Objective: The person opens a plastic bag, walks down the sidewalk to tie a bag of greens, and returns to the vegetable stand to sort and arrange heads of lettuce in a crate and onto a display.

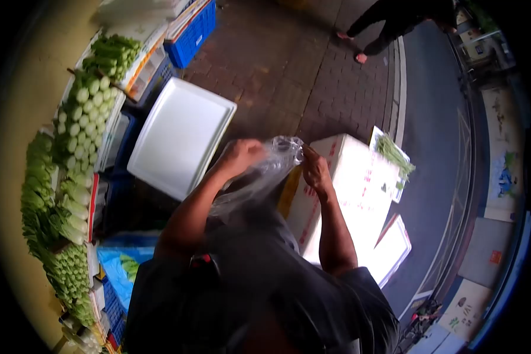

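A clear, crinkled plastic bag is stretched between my two hands, in front of my body. My right hand pinches its gathered edge, next to a white foam box with red print. At the bag's other side, my left hand has its fingers closed on the film, somewhat blurred by motion. The bag's loose part hangs down toward my left forearm. Beyond that forearm lies a white foam lid.
Leafy greens and pale-stemmed vegetables fill boxes along the left. A blue crate stands at the far left. Thin green stalks lie beside the foam box. A person is on the pavement ahead; a road runs on the right.
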`<state>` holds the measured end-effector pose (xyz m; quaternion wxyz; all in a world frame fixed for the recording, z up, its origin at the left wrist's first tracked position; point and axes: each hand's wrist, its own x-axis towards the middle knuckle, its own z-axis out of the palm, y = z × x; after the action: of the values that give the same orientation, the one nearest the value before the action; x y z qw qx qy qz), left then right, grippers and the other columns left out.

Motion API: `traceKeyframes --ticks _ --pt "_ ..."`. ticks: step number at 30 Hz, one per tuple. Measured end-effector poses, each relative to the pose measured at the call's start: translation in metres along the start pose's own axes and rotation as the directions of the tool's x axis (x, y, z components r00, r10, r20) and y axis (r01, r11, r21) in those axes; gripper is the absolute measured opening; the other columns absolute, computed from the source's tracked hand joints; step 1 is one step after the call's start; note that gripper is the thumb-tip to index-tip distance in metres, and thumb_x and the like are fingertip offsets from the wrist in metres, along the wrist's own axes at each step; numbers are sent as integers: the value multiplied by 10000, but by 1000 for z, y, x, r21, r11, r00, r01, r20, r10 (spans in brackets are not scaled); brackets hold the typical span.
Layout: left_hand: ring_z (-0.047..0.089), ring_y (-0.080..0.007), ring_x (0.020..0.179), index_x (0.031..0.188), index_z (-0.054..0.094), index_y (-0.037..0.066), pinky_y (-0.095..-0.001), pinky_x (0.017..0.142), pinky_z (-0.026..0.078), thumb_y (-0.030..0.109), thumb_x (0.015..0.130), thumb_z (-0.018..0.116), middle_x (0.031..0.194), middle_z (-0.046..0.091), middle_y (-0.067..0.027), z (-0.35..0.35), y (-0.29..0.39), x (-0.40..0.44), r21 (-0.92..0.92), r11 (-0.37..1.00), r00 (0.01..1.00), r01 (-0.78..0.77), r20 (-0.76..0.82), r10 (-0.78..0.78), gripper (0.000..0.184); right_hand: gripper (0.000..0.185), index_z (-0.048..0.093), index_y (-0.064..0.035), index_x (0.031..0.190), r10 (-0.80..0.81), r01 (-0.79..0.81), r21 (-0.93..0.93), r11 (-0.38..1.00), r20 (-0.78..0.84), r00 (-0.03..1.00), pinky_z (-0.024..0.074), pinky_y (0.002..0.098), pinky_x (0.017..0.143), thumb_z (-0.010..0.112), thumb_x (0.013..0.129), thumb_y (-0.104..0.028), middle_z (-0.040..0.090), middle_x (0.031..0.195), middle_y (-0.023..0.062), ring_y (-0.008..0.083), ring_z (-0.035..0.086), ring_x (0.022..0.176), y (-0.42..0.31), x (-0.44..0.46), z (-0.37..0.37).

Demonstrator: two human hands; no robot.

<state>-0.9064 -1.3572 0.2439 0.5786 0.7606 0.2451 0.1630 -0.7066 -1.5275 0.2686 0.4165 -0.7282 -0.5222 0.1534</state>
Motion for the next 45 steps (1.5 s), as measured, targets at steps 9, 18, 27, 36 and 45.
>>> traceKeyframes --ticks 9,18,27,36,45 --pt "598 -80 766 1061 699 25 -254 686 482 182 878 726 836 692 -26 -48 26 203 14 989 985 150 81 -150 243 271 667 13 1024 455 -342 508 790 -114 883 483 262 723 521 988 -214 682 872 29 102 608 792 44 179 -98" --pt "536 -55 684 978 622 69 -214 634 461 176 984 606 755 550 57 -73 33 438 -507 854 985 115 168 -33 108 158 651 7 1028 223 -265 -81 961 -340 914 484 280 721 566 925 -78 693 860 89 142 628 785 139 341 -148" --pt "526 -40 675 944 690 22 -229 602 437 182 897 703 736 616 27 -122 62 639 -96 995 966 8 256 17 167 202 661 1 1040 256 -277 8 961 -406 877 513 389 756 582 868 -71 687 951 208 402 645 873 194 488 -216" --pt "497 -28 676 943 651 19 -217 607 416 211 936 678 755 581 51 -85 60 812 -215 976 947 35 319 36 195 239 638 44 963 466 -290 468 835 -320 825 520 319 746 518 979 -163 705 873 126 213 682 827 290 629 -264" --pt "592 -127 954 1176 621 -20 -298 820 487 305 795 827 1015 667 -53 -63 70 996 155 975 732 159 645 -222 541 234 602 -25 859 495 -274 507 817 -373 785 428 266 609 422 979 -115 550 751 -5 93 514 675 477 819 -376"
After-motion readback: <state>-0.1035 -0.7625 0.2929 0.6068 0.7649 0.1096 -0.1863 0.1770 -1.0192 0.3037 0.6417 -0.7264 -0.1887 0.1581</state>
